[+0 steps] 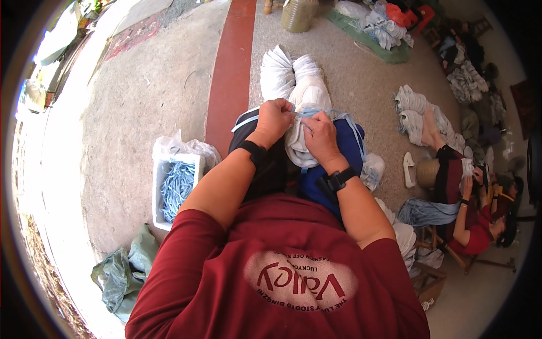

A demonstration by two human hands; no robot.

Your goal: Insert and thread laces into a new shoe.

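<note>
Over my lap lies a white shoe upper (311, 95), its toe pointing away from me and its padded opening near me. My left hand (275, 121) is closed in a pinch at its left side, on a light-blue lace (302, 113). Opposite it, my right hand (322, 138) is also closed, with thumb and fingertips at the same lace above the shoe's opening. The fingertips partly hide the lace. More light-blue laces (351, 122) drape over my right thigh. Two fanned stacks of white shoe uppers (276, 72) lie just beyond the shoe.
Left of me, a white foam box (158, 195) holds many light-blue laces. A green-grey sack (121, 277) lies behind it. On the right a seated co-worker (477, 229) handles white pieces near more stacked uppers (415, 101). A single white shoe (408, 169) and a bucket (297, 15) stand on the floor.
</note>
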